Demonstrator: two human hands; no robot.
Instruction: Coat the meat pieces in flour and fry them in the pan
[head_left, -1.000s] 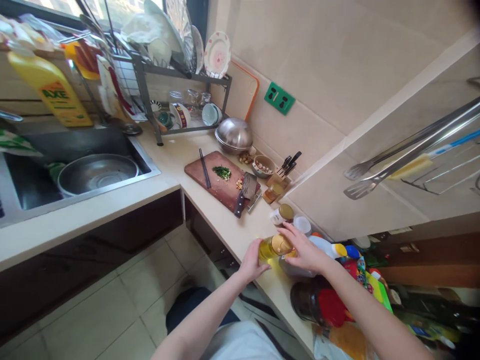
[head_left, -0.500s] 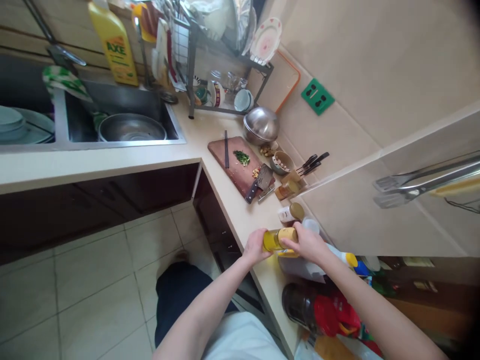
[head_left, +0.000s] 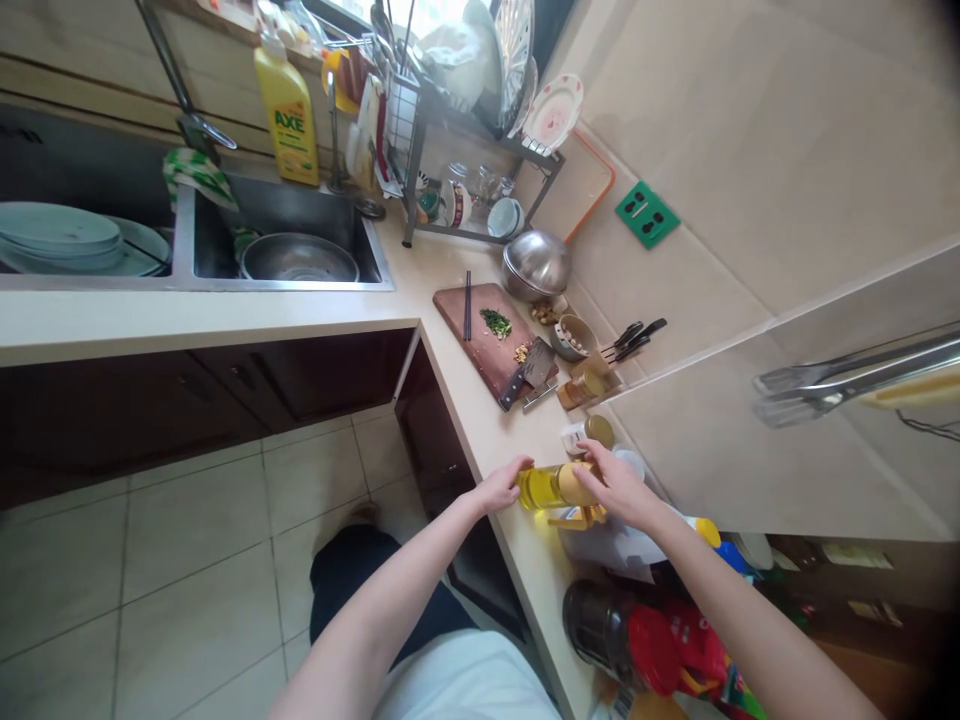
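Observation:
A clear glass bottle of yellow oil [head_left: 541, 488] with a tan cap [head_left: 576, 484] lies sideways between my hands, above the counter edge. My left hand [head_left: 501, 486] grips its base end. Around the cap, my right hand [head_left: 616, 486] has thumb and fingers closed. Just beyond, a white jar with a gold lid [head_left: 598, 432] stands by the wall. Up the counter rests a wooden cutting board [head_left: 487, 352] with chopped greens [head_left: 496, 322], chopsticks [head_left: 468, 305] and a cleaver [head_left: 536, 365] on it.
A dark jar with a red lid [head_left: 607, 625] and red packages crowd the near counter. Behind the board sit a steel bowl [head_left: 536, 262], a small bowl [head_left: 572, 336] and a spice jar [head_left: 579, 390]. A sink with a pan [head_left: 300, 260] and a dish rack [head_left: 487, 145] are farther left.
My view has shifted, so the scene sits further right and lower. My left hand has slid toward the bottle's base, showing more of the oil; my right hand stays at the cap.

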